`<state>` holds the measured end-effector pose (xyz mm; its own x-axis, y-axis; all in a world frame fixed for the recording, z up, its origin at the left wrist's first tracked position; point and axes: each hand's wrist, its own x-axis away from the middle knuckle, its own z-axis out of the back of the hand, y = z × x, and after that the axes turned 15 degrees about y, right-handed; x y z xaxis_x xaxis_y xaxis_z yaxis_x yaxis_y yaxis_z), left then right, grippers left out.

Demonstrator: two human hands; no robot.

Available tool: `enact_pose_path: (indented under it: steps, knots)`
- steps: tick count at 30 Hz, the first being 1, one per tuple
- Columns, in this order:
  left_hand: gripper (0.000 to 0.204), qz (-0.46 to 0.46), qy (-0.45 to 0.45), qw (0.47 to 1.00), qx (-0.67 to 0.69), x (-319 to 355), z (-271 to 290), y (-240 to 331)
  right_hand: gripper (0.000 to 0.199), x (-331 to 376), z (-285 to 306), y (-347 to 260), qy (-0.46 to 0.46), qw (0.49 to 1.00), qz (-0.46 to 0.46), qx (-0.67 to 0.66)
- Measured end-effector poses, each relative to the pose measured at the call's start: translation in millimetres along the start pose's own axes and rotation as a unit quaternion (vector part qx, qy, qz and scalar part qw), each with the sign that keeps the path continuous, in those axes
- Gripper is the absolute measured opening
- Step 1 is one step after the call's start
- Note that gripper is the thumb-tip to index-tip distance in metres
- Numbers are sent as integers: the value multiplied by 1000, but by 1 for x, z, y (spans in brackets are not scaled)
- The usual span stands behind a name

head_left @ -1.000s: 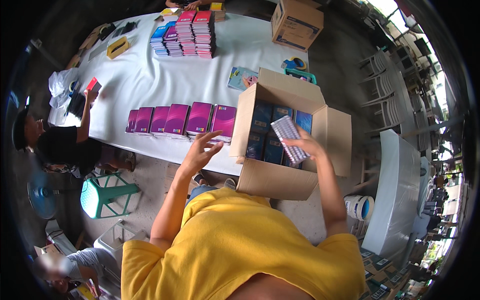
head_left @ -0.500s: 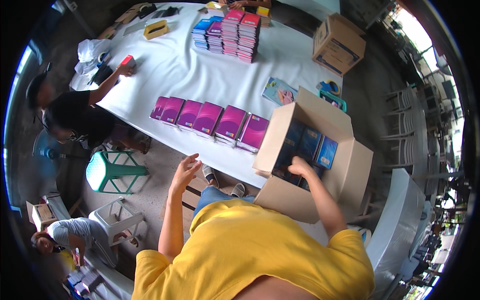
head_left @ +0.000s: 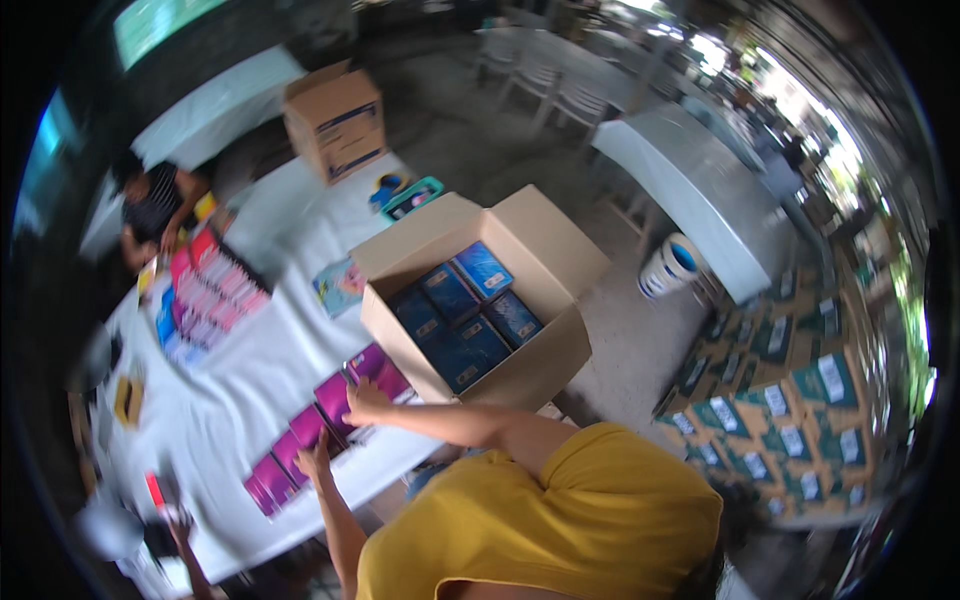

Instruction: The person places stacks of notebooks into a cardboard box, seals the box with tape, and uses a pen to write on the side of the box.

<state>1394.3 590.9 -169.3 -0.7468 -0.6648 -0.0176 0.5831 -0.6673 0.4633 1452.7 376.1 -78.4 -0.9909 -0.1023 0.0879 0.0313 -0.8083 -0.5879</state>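
A row of purple notebook stacks runs along the near edge of the white-covered table. My right hand is closed at the near side of one stack, its fingers reaching over the covers. Beside it, my left hand grips the same part of the row with its fingers on the notebooks' edge. Motion blur softens both sets of fingertips. To the right of the row, an open cardboard box holds several stacks of blue notebooks, with its flaps spread outward.
Pink, red and blue notebook piles stand on the table's far left, near a seated person. A picture-covered book, teal tray and large carton lie beyond the box. Stacked cartons and a white bucket are at right.
My right hand has come out of the blue notebooks' box and onto the purple row. My left hand has moved from the air to the row. The view has swung right.
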Motion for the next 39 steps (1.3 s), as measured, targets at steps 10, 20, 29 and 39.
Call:
enact_pose_path:
  steps: [10, 20, 29, 39]
  knots:
    - [50, 195, -351, 724, 562, 24, 78, -51, 109, 25, -55, -39, 45, 976, -52, 206]
    - [46, 305, -282, 677, 608, 10, 165, -127, 118, 30, -99, -74, 30, 970, -9, 240]
    - [54, 297, -225, 531, 761, 28, 167, -85, 80, 24, -28, -20, -51, 648, -210, -731]
    - [68, 223, -347, 465, 783, 27, 137, -47, 69, 67, 84, -38, -154, 445, -125, -873]
